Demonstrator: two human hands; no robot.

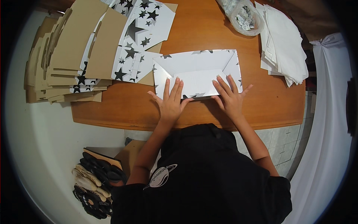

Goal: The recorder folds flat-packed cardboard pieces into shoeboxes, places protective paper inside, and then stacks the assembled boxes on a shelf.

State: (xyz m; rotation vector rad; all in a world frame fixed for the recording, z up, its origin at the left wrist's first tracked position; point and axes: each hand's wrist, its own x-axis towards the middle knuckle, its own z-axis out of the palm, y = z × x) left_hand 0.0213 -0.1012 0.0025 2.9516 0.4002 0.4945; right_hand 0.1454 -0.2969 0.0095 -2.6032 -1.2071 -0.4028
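Note:
In front of me on the wooden table stands a white cardboard box (pixel 198 63) with dark stars, its top open and its inside plain white. My left hand (pixel 170 100) rests over the near wall toward the left corner, fingers stretched into the box and thumb along the outside. Over the same wall at the right, my right hand (pixel 230 98) lies with its fingers spread and thumb outside. Both hands touch the box without gripping anything else. The outer face of the near wall is mostly hidden from above.
Stacks of flat brown cardboard blanks (pixel 74 41) and star-printed blanks (pixel 134 52) fill the table's left side. A clear plastic bag (pixel 246 18) of small packets and a pile of white sheets (pixel 281 44) lie at the far right. Shoes (pixel 97 179) stand low at the left.

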